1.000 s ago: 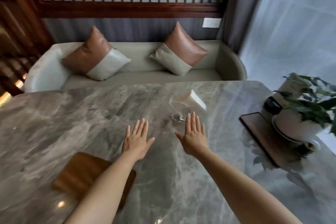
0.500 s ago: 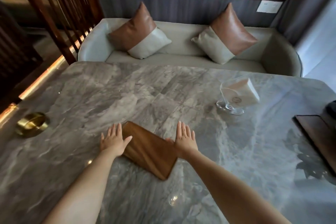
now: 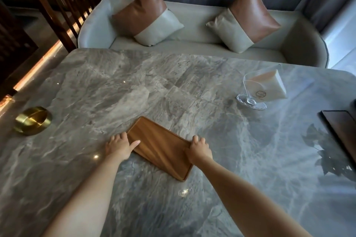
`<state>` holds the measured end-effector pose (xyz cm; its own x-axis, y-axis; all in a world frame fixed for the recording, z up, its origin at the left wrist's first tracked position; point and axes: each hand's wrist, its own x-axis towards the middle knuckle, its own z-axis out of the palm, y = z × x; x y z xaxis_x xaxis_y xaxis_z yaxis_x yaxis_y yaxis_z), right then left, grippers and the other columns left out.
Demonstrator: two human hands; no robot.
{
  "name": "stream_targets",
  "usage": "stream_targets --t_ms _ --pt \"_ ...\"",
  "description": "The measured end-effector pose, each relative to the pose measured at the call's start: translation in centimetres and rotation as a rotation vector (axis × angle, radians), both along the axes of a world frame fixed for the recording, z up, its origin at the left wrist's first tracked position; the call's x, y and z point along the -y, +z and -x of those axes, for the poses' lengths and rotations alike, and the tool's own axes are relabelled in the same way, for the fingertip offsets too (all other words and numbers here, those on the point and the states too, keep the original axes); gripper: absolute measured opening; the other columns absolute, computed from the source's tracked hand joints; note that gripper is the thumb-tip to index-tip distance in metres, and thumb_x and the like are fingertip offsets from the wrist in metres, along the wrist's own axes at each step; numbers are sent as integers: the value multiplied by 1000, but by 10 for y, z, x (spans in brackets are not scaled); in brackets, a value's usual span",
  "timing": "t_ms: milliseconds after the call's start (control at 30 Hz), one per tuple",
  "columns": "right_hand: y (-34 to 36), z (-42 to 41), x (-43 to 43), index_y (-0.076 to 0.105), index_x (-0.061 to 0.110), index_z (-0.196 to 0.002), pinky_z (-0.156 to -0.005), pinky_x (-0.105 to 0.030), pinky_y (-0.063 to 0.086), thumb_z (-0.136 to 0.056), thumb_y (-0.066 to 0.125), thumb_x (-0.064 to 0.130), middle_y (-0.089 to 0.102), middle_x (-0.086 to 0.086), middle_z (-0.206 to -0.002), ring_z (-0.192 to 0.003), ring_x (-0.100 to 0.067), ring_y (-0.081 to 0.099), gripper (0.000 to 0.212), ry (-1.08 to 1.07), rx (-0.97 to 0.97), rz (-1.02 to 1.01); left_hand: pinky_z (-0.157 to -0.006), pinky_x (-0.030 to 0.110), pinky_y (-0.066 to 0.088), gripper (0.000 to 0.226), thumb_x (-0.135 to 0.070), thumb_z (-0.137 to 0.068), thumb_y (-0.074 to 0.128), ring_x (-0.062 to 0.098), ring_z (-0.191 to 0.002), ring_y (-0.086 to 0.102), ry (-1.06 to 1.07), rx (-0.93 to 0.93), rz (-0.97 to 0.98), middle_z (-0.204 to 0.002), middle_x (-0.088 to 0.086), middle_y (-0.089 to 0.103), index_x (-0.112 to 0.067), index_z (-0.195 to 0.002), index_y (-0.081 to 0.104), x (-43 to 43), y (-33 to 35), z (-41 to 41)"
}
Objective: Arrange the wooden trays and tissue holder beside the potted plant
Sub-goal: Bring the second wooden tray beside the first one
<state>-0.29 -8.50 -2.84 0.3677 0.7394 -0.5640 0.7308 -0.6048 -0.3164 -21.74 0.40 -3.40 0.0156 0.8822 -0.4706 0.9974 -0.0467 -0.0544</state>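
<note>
A single view is provided, taken from head height and directed forward and steeply down across the worktop. The hands and the tray are seen close, in the lower centre. The sofa beyond the far edge is included at the top. Wide-angle bending is noted at the margins. No second view is supplied for overlap.
</note>
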Motion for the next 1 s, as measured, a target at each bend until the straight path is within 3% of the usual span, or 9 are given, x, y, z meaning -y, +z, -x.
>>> stream_targets --t_ms 200,600,700,800,900,1000 --pt "-1 -5 3 40 5 -126 -95 -41 50 -89 56 27 43 -17 -132 -117 -34 52 46 -207 -143 2 -109 37 31 70 -54 -92 36 33 -135 35 24 72 -7 -145 22 40 0 -135 33 0 -2 -4" --pt "19 -77 39 44 2 -120 -90 -38 46 -86 63 33 45 -19 -129 -114 -33 52 49 -398 -183 -128 -107 43 35 72 -50 -86 53 39 -131 38 46 264 -14 -139 25 45 3 -131 37 2 16 -82" --pt "26 -115 59 46 5 -105 -84 -37 44 -84 65 33 49 -20 -125 -104 -31 53 39 -439 -164 -178 -105 44 36 71 -50 -86 54 38 -131 38 -15 310 -24 -140 24 44 3 -130 37 7 24 -129" --pt "33 -160 83 35 10 -89 -72 -33 37 -83 66 36 53 -21 -121 -97 -31 53 41 -491 -131 -205 -104 44 37 70 -51 -85 55 38 -130 39 -84 348 -26 -139 23 46 3 -128 38 17 28 -182" --pt "34 -205 112 30 15 -67 -68 -29 31 -82 67 37 55 -13 -100 -85 -24 47 45 -537 -95 -229 -105 43 36 72 -51 -85 56 38 -131 38 -160 371 -16 -140 23 45 2 -129 37 32 33 -235" --pt "34 -245 142 21 22 -60 -51 -25 27 -80 68 40 34 5 -69 -67 -14 39 54 -593 -54 -244 -104 42 37 70 -51 -85 55 36 -132 39 -226 386 7 -141 22 44 1 -130 37 49 37 -287"
